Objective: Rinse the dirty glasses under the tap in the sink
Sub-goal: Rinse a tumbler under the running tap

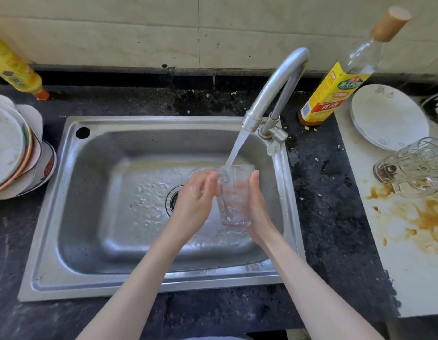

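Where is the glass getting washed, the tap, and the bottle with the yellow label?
glass (pixel 235 200), head view, on its clear side wall.
tap (pixel 274 87), head view, on the curved metal spout.
bottle (pixel 333 94), head view, on its yellow label.

Pale marbled wall tiles (pixel 139 33) fill the top of the frame above a dark speckled stone countertop (pixel 323 204), daylit.

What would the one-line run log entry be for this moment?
stage: rinsing | glass: upright under tap stream | left hand: holds glass | right hand: holds glass | other glasses: on board, right
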`<state>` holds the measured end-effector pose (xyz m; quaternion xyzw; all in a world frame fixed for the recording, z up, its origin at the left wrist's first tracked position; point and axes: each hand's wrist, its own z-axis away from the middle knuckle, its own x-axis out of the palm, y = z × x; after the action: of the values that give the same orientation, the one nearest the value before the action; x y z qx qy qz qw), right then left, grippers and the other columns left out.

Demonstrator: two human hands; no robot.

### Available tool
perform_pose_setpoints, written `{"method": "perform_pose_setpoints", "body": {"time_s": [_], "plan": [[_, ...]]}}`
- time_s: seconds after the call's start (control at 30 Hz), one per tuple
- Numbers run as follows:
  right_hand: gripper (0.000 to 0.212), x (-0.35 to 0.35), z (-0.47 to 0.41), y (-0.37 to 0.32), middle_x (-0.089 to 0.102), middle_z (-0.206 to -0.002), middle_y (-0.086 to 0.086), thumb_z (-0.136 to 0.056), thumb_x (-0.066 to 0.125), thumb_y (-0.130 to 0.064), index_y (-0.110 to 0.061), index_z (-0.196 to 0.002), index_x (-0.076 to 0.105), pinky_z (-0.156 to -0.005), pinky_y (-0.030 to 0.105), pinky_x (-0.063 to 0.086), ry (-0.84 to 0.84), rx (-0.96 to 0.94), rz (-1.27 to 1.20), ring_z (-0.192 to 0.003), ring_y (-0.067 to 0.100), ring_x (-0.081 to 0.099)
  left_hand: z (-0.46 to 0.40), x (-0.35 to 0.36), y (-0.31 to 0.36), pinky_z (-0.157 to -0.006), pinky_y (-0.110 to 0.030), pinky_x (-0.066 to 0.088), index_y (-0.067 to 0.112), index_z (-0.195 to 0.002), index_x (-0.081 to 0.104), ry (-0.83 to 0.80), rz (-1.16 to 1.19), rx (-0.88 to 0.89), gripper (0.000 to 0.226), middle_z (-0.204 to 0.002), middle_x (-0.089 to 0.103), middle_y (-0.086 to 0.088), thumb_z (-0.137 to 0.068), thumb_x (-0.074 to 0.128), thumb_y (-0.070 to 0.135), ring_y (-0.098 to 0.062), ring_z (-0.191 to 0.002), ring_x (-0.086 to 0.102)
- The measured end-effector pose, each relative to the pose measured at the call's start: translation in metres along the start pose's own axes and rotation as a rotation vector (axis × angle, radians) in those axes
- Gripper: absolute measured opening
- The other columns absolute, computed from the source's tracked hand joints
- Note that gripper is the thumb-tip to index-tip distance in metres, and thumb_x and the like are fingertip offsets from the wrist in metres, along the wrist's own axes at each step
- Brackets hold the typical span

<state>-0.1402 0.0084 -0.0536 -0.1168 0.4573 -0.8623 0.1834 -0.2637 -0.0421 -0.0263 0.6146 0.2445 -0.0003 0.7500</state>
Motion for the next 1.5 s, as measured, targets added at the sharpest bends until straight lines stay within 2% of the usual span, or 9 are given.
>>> {"method": "perform_pose_setpoints", "body": {"time_s": [0.07, 0.2, 0.4, 0.73, 1.0, 1.17, 1.3, 1.43, 1.5], "plan": [[0.082, -0.005, 0.0, -0.004, 0.073, -0.098, -0.002, -0.078, 0.015, -0.079, -0.024, -0.108, 0.067, -0.087, 0.043, 0.049, -0.042, 0.024, -0.035, -0.092, 0.012, 0.069, -0.005, -0.01, -0.006, -0.085, -0.021, 0.051, 0.024, -0.091, 0.054, -0.043, 0.207, -0.055, 0.018, -0.104, 0.06, 0.005, -0.098, 0.038, 0.02, -0.015, -0.099, 0.062], [0.083, -0.015, -0.001, -0.009, 0.07, -0.111, 0.002, -0.07, 0.021, -0.085, -0.03, -0.112, 0.066, -0.093, 0.051, 0.045, -0.188, 0.019, -0.029, -0.102, 0.02, 0.066, -0.014, -0.026, -0.012, -0.095, -0.011, 0.038, 0.039, -0.11, 0.051, -0.377, 0.038, 0.098, 0.022, -0.136, 0.045, 0.007, -0.089, 0.057, 0.032, 0.001, -0.123, 0.045], [0.075, -0.014, -0.008, -0.013, 0.069, -0.11, -0.009, -0.077, 0.023, -0.077, -0.026, -0.112, 0.066, -0.098, 0.035, 0.041, -0.161, 0.01, 0.042, -0.107, 0.005, 0.06, -0.011, -0.023, -0.011, -0.085, -0.011, 0.038, 0.014, -0.074, 0.063, -0.21, -0.112, 0.346, 0.006, -0.084, 0.065, 0.0, -0.074, 0.067, 0.018, -0.008, -0.094, 0.057], [0.051, -0.002, -0.012, 0.001, 0.069, -0.095, 0.015, -0.095, 0.046, -0.047, -0.004, -0.12, 0.058, -0.064, 0.033, 0.057, -0.081, 0.448, -0.803, -0.077, 0.027, 0.069, -0.002, -0.009, -0.016, -0.107, -0.039, 0.033, 0.006, -0.071, 0.062, -0.012, -0.592, 0.775, 0.02, -0.069, 0.06, -0.005, -0.071, 0.064, -0.014, -0.019, -0.094, 0.05], [0.044, -0.001, -0.021, -0.003, 0.064, -0.069, 0.012, -0.096, 0.041, -0.036, 0.0, -0.084, 0.064, -0.043, 0.023, 0.048, -0.141, 0.443, -0.962, -0.052, 0.021, 0.06, 0.0, -0.001, -0.018, -0.102, -0.04, 0.04, 0.006, -0.068, 0.064, 0.012, -0.595, 0.761, 0.019, -0.067, 0.06, -0.003, -0.069, 0.072, -0.011, -0.017, -0.083, 0.051], [0.044, -0.006, -0.02, 0.004, 0.067, -0.075, 0.016, -0.09, 0.051, -0.041, 0.001, -0.099, 0.061, -0.046, 0.027, 0.052, -0.084, 0.486, -0.98, -0.058, 0.026, 0.066, -0.004, 0.005, -0.022, -0.087, -0.039, 0.047, 0.009, -0.07, 0.065, -0.051, -0.584, 0.677, 0.006, -0.065, 0.058, -0.002, -0.072, 0.07, 0.007, -0.017, -0.076, 0.05], [0.045, -0.011, -0.027, 0.008, 0.068, -0.095, 0.014, -0.084, 0.061, -0.043, -0.007, -0.109, 0.061, -0.063, 0.03, 0.056, 0.013, 0.461, -0.877, -0.078, 0.027, 0.067, 0.008, 0.01, -0.028, -0.107, -0.037, 0.032, 0.008, -0.081, 0.068, -0.021, -0.553, 0.627, 0.015, -0.075, 0.064, -0.002, -0.083, 0.053, 0.011, -0.015, -0.08, 0.052], [0.043, -0.014, -0.031, -0.007, 0.07, -0.074, 0.005, -0.086, 0.054, -0.049, -0.013, -0.073, 0.074, -0.054, 0.024, 0.048, 0.093, 0.345, -0.719, -0.062, 0.019, 0.067, 0.022, 0.009, -0.033, -0.111, -0.036, 0.029, 0.008, -0.103, 0.066, 0.004, -0.483, 0.552, 0.027, -0.094, 0.069, -0.001, -0.087, 0.044, 0.007, -0.014, -0.095, 0.056], [0.035, -0.016, -0.034, -0.009, 0.067, -0.087, 0.005, -0.084, 0.058, -0.047, -0.015, -0.097, 0.066, -0.054, 0.025, 0.047, 0.113, 0.246, -0.657, -0.07, 0.018, 0.064, 0.024, 0.007, -0.035, -0.112, -0.036, 0.027, 0.009, -0.108, 0.065, -0.004, -0.479, 0.504, 0.029, -0.098, 0.069, -0.002, -0.088, 0.044, 0.01, -0.014, -0.099, 0.057]]}}
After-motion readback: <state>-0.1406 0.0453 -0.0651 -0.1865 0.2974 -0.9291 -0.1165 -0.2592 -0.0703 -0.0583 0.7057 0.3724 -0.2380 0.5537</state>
